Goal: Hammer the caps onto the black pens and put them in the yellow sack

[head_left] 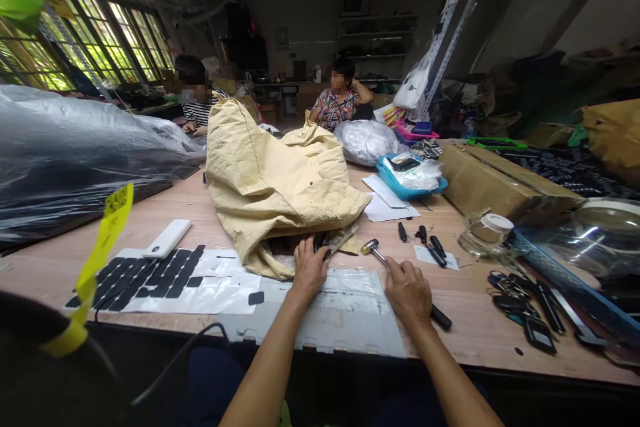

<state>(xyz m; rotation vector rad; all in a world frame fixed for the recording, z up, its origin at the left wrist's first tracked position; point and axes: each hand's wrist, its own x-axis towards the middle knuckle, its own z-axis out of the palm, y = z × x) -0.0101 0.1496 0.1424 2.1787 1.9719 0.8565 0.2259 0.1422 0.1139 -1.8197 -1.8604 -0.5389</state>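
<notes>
In the head view, my right hand is closed around a small hammer with a metal shaft and a black grip, its head pointing left over the table. My left hand is at the low opening of a large beige sack, its fingers curled over a small black object whose kind I cannot make out. Beneath and between my hands lies a flat grey board with worn marks. Beside it on the left, a white sheet bears rows of black rounded stickers.
A white power bank with a cable lies left. Toward the right are several small black tools, a glass jar, keys, a cardboard box and a blue basket. Two people sit across the table.
</notes>
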